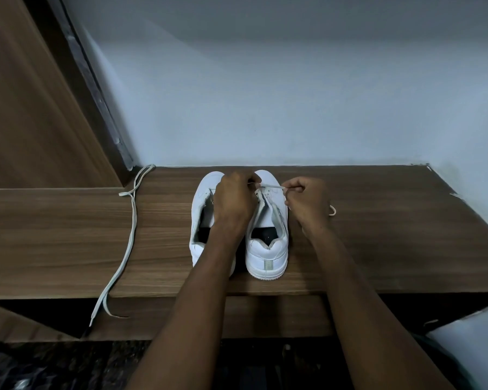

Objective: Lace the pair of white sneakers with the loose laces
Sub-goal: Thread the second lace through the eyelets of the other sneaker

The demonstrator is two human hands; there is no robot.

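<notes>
Two white sneakers stand side by side on a wooden shelf, heels toward me. The left sneaker (203, 220) is partly covered by my left forearm. Over the toe end of the right sneaker (268, 249) a white lace (271, 187) runs taut between my hands. My left hand (234, 198) pinches one end of it at the front eyelets. My right hand (307, 201) pinches the other end just right of the shoe. A loop of that lace (333, 211) shows behind my right hand. A second loose lace (130, 220) lies at the left.
The wooden shelf (378, 235) meets a pale wall at the back and a wooden panel (26, 108) at the left. The loose lace hangs over the shelf's front edge. A white object (473, 342) sits low at the right.
</notes>
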